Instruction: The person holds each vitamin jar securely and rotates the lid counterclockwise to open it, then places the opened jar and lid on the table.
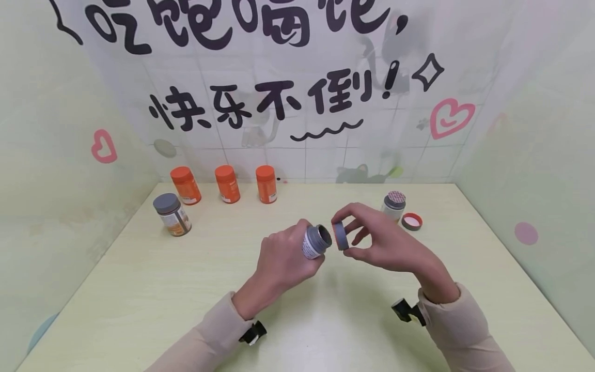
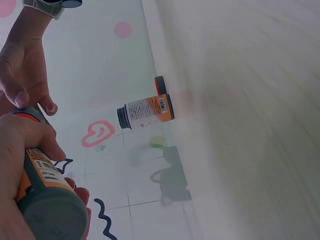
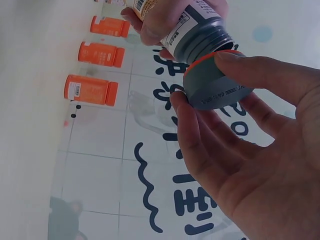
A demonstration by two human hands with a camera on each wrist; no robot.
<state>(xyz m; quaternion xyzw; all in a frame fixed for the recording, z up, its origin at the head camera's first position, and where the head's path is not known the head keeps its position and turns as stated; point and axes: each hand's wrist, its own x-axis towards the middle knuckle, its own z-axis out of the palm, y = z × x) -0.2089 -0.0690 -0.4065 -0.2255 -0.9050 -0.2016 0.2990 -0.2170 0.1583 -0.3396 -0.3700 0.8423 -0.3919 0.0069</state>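
Head view, centre: the left hand (image 1: 284, 252) hides most of the uncapped jar (image 1: 314, 243) it grips; just right, the right hand (image 1: 383, 240) pinches a grey cap (image 1: 341, 236).

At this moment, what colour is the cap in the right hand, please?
The cap is grey, edged in orange-red; the right wrist view shows it best.

Pale tabletop (image 1: 139, 289), soft glare (image 1: 307, 330). White back wall (image 1: 325, 166): faint grid (image 1: 305, 164), black lettering (image 1: 275, 86), pink heart (image 1: 449, 122). Pale-green side walls (image 1: 56, 113).
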